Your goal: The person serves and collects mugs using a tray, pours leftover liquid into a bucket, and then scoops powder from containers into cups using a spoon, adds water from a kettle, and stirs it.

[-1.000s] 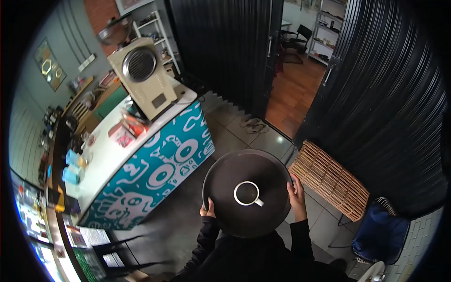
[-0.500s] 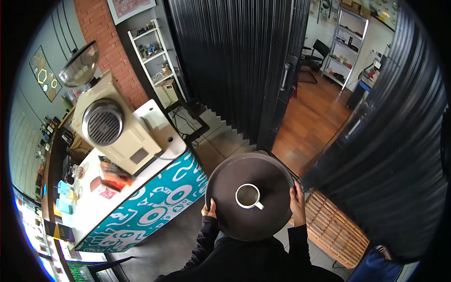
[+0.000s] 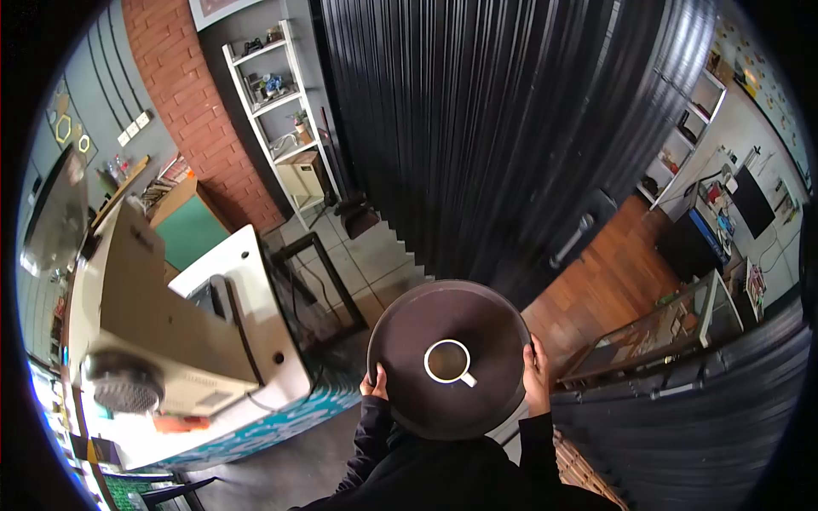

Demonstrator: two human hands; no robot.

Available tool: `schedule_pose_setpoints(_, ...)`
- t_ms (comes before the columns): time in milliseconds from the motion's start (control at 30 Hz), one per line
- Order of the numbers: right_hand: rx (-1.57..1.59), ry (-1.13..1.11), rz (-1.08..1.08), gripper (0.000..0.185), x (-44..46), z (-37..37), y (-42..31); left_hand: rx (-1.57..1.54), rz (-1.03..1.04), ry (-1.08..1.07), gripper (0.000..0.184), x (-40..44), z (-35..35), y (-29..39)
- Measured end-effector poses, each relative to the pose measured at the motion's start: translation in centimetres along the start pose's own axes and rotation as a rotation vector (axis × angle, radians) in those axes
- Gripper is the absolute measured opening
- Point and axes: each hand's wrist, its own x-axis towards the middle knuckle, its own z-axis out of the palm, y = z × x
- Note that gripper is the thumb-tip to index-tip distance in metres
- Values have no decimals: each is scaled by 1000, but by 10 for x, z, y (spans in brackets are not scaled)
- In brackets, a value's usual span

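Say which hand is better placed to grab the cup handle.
Right hand, probably: the handle juts toward that side, closer to it than to the left hand; both hold the tray.

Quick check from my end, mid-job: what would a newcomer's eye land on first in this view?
Probably the round dark tray at lower centre, its rim held by the left hand and right hand, with a white-rimmed cup near its middle. Next, perhaps, the big beige machine on the white counter at left, and the black ribbed folding door beyond the tray.
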Motion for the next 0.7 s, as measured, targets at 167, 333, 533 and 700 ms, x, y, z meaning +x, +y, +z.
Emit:
schedule_pose_setpoints(167, -7, -14, -104, 44, 126, 53, -29, -146, -35, -54, 30, 110, 55, 35)
schedule_pose_setpoints(333, 75, -185, -68, 44, 223, 120, -46, -23, 55, 163, 31, 175, 66, 53)
schedule_pose_setpoints(533, -18, -367, -37, 50, 341, 231, -33, -155, -14, 325, 27, 262, 60, 47)
schedule_pose_setpoints(700, -12, -532, 5, 56, 448, 335, -49, -140, 68, 477, 34, 369, 80, 57)
